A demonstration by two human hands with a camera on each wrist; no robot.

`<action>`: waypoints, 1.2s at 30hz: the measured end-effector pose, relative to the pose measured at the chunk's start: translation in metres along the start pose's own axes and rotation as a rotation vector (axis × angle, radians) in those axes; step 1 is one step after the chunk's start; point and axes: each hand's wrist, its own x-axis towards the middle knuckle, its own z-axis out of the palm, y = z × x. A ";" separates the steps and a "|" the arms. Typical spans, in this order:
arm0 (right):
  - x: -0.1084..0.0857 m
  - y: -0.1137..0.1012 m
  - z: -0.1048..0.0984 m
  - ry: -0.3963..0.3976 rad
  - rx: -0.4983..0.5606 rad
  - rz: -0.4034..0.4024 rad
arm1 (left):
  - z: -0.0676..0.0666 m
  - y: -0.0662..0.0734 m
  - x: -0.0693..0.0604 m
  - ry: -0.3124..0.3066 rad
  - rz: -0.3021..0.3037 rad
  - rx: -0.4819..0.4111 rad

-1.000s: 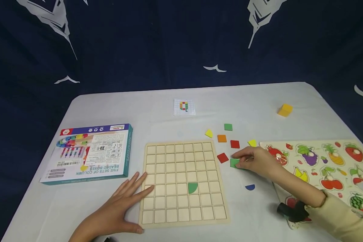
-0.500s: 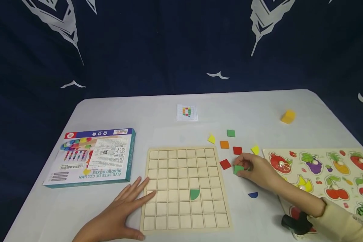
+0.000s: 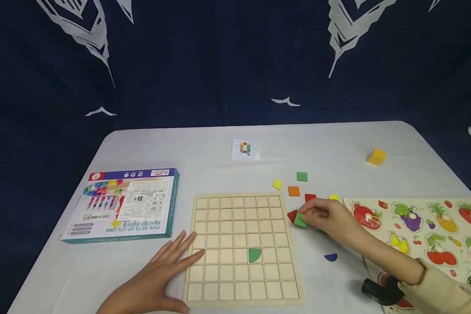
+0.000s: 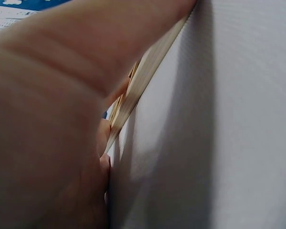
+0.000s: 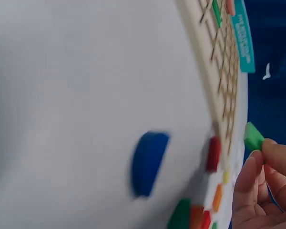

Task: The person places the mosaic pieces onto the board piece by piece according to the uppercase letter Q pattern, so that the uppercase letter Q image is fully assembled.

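Observation:
My right hand (image 3: pixel 331 220) pinches a green square tile (image 3: pixel 299 220) between thumb and fingers, lifted off the table just right of the wooden grid board (image 3: pixel 243 303). The right wrist view also has this green tile (image 5: pixel 253 137) at the fingertips. On the board, a green quarter-circle tile (image 3: pixel 254 255) lies in one cell. My left hand (image 3: pixel 153 277) rests with fingers spread at the board's left edge. Partly hidden behind the held tile is a red tile (image 3: pixel 291 216); another red tile (image 3: pixel 310 197), an orange tile (image 3: pixel 294 191) and a green tile (image 3: pixel 302 176) lie beyond.
A small card (image 3: pixel 245 149) with a coloured grid pattern lies behind the board. Yellow pieces (image 3: pixel 276 184) and a blue half-circle (image 3: pixel 331 257) are nearby. A beaded-box carton (image 3: pixel 141 205) stands left, a fruit puzzle board (image 3: pixel 420 226) right, a yellow cube (image 3: pixel 377 157) back right.
My right hand has raised the green square tile from the table and carried it slightly left, over the red tile. The head view has tilted up a little. My left hand stays at the board.

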 end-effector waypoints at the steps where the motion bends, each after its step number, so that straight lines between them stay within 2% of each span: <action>1: 0.002 -0.004 0.001 -0.018 0.040 0.012 | 0.000 0.000 0.000 0.004 0.008 0.009; 4: 0.007 -0.015 0.006 -0.083 0.155 0.040 | 0.000 -0.001 0.001 0.009 0.022 0.014; 8: 0.014 -0.029 0.015 -0.172 0.265 0.035 | -0.001 0.000 0.000 0.017 0.037 0.001; 15: 0.027 -0.041 0.038 -0.254 0.334 0.067 | -0.002 -0.002 0.003 0.033 0.036 -0.001; 18: 0.030 -0.042 0.048 -0.272 0.322 0.057 | -0.002 -0.001 0.002 0.027 0.035 -0.018; 23: 0.030 -0.041 0.062 -0.285 0.222 -0.016 | -0.001 -0.001 0.001 0.022 0.041 -0.017; 31: 0.027 -0.039 0.069 -0.277 0.042 -0.147 | -0.001 0.001 0.001 0.009 0.012 -0.042; 36: 0.025 -0.039 0.071 -0.277 0.014 -0.192 | -0.002 0.001 0.001 0.005 0.010 -0.040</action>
